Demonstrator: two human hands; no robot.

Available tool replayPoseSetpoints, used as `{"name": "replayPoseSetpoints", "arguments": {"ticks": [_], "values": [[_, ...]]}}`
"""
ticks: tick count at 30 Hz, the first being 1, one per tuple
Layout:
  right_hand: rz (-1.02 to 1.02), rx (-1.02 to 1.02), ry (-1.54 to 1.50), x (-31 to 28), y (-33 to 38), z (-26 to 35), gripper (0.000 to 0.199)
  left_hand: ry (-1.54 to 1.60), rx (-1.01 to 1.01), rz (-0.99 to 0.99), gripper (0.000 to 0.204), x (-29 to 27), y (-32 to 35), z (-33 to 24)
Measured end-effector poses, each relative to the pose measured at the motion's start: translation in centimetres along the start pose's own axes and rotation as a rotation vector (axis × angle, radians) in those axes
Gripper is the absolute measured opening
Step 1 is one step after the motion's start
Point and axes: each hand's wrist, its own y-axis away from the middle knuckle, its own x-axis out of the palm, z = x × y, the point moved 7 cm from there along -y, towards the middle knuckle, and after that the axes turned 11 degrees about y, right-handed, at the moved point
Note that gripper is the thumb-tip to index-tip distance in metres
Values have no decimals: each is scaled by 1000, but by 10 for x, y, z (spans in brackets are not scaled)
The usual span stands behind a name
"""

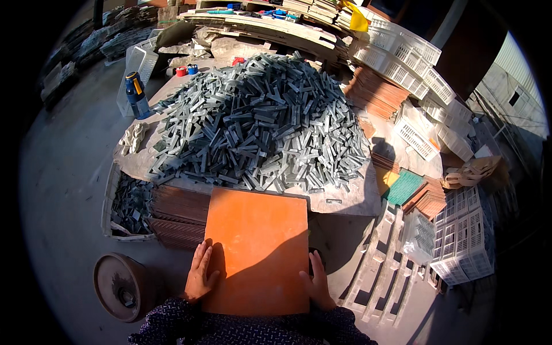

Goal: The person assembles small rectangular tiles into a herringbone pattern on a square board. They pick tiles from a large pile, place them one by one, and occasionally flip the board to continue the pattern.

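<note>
A flat, square orange board [261, 253] lies in front of me, its lower part in shadow. My left hand [200, 275] rests along the board's left edge, fingers stretched out and thumb toward the board. At the opposite edge is my right hand [318, 286], also open, with its thumb against the board and the fingers pointing away from me. What supports the board is hidden beneath it. Just beyond its far edge, a large heap of grey stone strips [253, 121] covers a table [359, 192].
A stack of brown sheets [180, 217] and a bin of grey pieces [129, 204] stand left of the board. A round brown stand [118, 287] is nearer. On the right are a wooden pallet [376, 270], white crates [466, 241] and a green sheet [405, 187]. A dark bottle [137, 98] stands far left.
</note>
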Motion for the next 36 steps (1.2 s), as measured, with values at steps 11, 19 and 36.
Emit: {"name": "replayPoseSetpoints", "arguments": {"ticks": [11, 19, 36], "values": [[159, 201, -454, -3, 42, 20, 77, 728, -146, -157, 77, -14, 38, -35], [-213, -266, -1153, -128, -65, 100, 97, 1039, 374, -263, 89, -88, -78, -140], [-244, 68, -468, 28, -229, -50, 61, 873, -85, -272, 37, -18, -240, 78]]}}
